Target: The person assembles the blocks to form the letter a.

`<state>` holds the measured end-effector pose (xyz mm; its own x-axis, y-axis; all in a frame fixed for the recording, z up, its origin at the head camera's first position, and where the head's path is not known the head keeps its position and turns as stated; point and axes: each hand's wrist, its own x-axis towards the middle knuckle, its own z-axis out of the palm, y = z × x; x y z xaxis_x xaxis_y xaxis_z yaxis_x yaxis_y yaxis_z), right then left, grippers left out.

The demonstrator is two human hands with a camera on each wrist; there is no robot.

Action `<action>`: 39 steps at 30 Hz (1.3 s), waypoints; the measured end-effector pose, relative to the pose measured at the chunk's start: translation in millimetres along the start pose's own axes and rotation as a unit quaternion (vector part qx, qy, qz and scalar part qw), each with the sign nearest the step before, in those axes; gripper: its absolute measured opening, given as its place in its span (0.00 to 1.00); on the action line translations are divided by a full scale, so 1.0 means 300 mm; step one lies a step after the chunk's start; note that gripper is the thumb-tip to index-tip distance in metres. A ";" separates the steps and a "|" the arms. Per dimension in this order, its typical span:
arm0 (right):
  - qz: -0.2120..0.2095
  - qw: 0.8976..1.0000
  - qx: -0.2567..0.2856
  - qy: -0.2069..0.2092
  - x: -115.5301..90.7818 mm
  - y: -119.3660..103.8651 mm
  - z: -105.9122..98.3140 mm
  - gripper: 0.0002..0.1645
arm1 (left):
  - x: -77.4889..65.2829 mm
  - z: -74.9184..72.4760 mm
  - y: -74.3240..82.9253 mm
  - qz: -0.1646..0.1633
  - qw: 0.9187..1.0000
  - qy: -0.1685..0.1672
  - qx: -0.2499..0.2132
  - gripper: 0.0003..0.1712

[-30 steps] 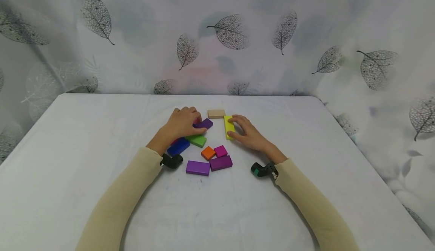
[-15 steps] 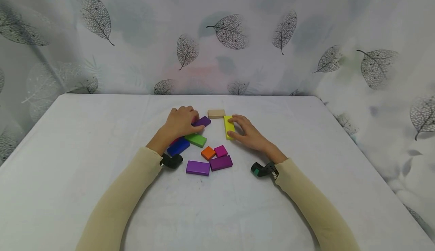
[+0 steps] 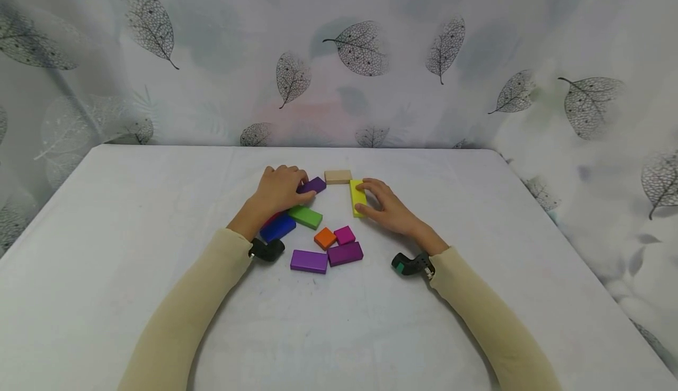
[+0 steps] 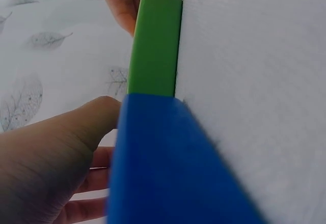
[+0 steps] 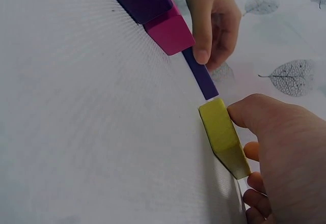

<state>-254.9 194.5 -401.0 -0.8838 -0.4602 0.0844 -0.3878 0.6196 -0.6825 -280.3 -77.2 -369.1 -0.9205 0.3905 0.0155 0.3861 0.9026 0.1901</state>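
My left hand point(image 3: 278, 191) grips a dark purple block point(image 3: 316, 185) between thumb and fingers at the far side of the group. A yellow block point(image 3: 357, 199) lies lengthwise away from me, pinched at its right side by the thumb and fingers of my right hand point(image 3: 389, 209). Between and behind the two held blocks sits a tan block point(image 3: 338, 177), close to both. Under my left wrist lie a green block point(image 3: 306, 218) and a blue block point(image 3: 278, 228), with a red edge partly hidden beside them. In the left wrist view the blue block point(image 4: 158, 158) fills the foreground.
Nearer to me are a small orange block point(image 3: 325, 238), a magenta block point(image 3: 345, 235), a violet block point(image 3: 309, 261) and a plum block point(image 3: 345, 254). All lie on a white-covered table point(image 3: 339, 332). A leaf-print curtain point(image 3: 222, 55) hangs behind its far edge.
My left hand has shifted slightly left, drawing the dark purple block left and away from me. A reddish patch beside that block is now hidden. The right hand and yellow block stay put.
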 end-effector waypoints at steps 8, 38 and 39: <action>-0.002 1.000 0.005 0.000 -0.001 -0.002 -0.002 0.29 | 0.003 0.001 -0.008 -0.005 1.000 0.004 -0.008 0.28; -0.008 1.000 0.006 -0.001 -0.002 -0.002 -0.002 0.30 | -0.004 0.014 -0.005 -0.017 0.999 0.042 0.005 0.27; -0.007 1.000 0.006 -0.001 -0.001 -0.002 -0.002 0.29 | -0.004 0.014 -0.006 -0.017 0.999 0.044 0.004 0.27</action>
<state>-254.4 194.7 -400.1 -0.8776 -0.4701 0.0935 -0.3974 0.6045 -0.6904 -279.7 -78.5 -373.6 -0.9349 0.3418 0.0956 0.3541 0.9167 0.1852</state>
